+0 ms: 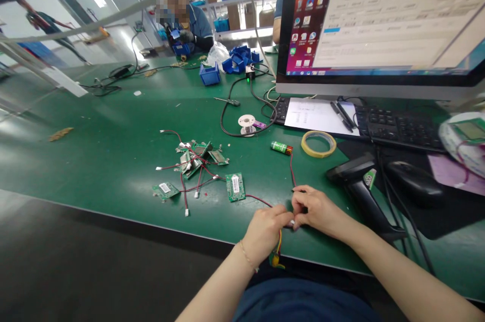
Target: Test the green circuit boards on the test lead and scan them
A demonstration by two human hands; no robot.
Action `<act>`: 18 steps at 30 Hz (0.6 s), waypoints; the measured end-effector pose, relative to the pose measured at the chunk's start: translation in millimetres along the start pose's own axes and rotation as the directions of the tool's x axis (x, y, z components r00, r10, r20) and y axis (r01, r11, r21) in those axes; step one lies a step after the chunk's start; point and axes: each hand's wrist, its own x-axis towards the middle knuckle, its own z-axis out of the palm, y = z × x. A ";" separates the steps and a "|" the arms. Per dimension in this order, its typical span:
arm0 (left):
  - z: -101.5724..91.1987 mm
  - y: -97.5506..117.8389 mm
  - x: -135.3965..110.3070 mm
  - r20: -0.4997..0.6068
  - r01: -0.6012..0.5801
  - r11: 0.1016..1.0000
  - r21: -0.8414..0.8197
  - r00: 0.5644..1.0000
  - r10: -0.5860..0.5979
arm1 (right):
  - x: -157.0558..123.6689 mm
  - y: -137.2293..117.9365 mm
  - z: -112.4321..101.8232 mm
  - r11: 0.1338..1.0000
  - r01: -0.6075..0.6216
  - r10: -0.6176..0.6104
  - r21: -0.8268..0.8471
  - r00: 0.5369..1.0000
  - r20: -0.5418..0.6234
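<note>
My left hand [268, 225] and my right hand [316, 210] meet near the table's front edge, fingertips pinched together. Between them shows a small white wire connector [291, 222], mostly covered by the fingers. A red-and-black lead runs from a green circuit board [235, 187] with a white label to my left fingers. Another red-and-black lead [292, 170] links a green battery [281, 148] to my right fingers. Below my left hand hang yellow and red wires with a small yellow-wrapped part [276, 260] at the table's edge.
To the left lies a heap of circuit boards [195, 158] with leads. On the right are a barcode scanner [364, 196], a mouse [413, 179], yellow tape [319, 144] and a keyboard [397, 122] under a monitor [379, 79]. A solder spool [247, 125] stands behind. Across the table sits a person [200, 24].
</note>
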 end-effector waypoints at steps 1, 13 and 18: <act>0.7 0.4 0.2 0.001 0.009 1.000 0.002 1.000 -0.009 | 1.1 -0.7 -0.9 1.000 -0.005 0.005 0.001 1.000 0.010; 1.8 -4.1 -32.4 -0.599 0.226 0.943 0.243 0.800 -0.037 | 22.4 -19.4 -41.8 0.991 -0.065 0.085 -0.117 0.980 0.181; -22.7 5.3 -48.4 -0.768 0.420 0.803 0.423 0.637 0.072 | 26.8 -79.7 -19.3 0.924 -0.181 0.112 0.336 0.970 0.215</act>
